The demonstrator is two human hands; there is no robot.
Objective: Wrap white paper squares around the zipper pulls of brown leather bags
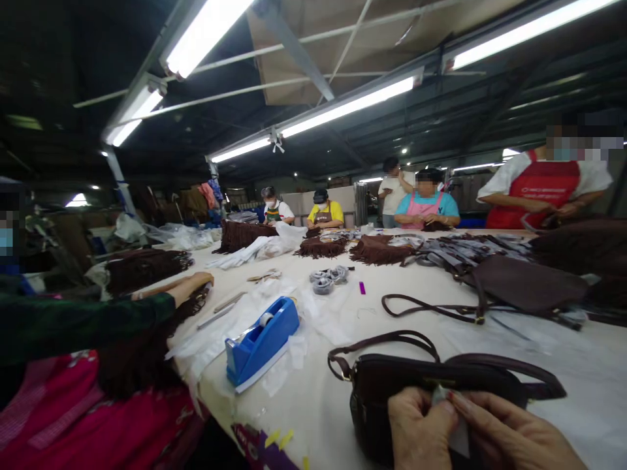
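A dark brown handbag with a looped strap lies on the white table right in front of me. My left hand and my right hand meet over the bag's near side. Both pinch a small white slip between thumbs and fingers, held against the bag's upper edge. The lower part of both hands runs out of the picture.
A blue tape dispenser sits left of the bag on clear plastic sheets. A co-worker's dark sleeve and hand reach in from the left. Another brown bag with straps lies behind. Fringed brown pieces and several workers line the far side.
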